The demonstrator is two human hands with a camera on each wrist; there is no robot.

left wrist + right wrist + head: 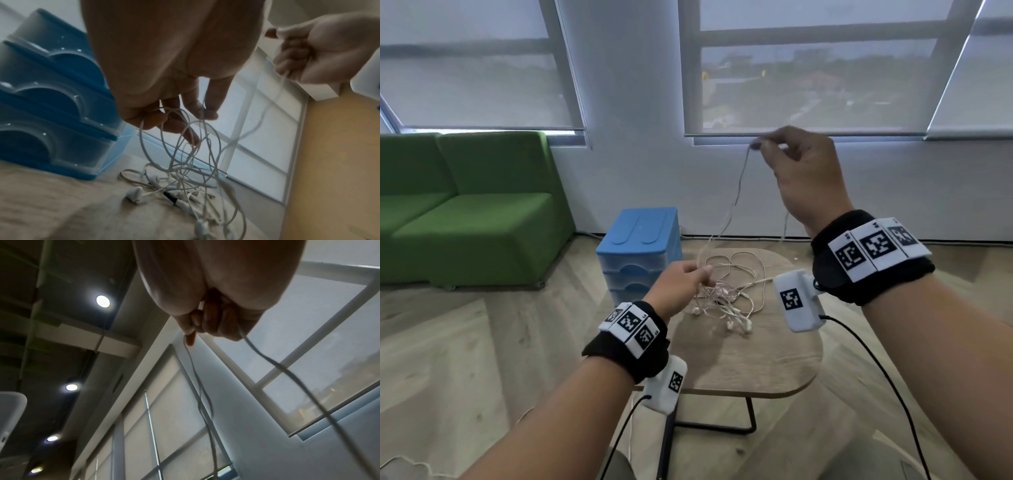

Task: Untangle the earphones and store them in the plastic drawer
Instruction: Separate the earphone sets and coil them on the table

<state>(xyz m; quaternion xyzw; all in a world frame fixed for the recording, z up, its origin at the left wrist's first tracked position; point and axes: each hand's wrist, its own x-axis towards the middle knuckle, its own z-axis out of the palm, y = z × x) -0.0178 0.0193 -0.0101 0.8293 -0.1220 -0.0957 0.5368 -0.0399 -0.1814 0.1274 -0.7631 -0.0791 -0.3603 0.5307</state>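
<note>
While the right hand pinches one cord high above the table, the left hand grips the tangle; draw slowly, feeding loops free.

Head view looks down; wrist views upward, close; head, left share earphones.

The earphones lie on the counter; the plastic drawer stands on the floor at the counter's left, the sofa further left, windows behind
</note>
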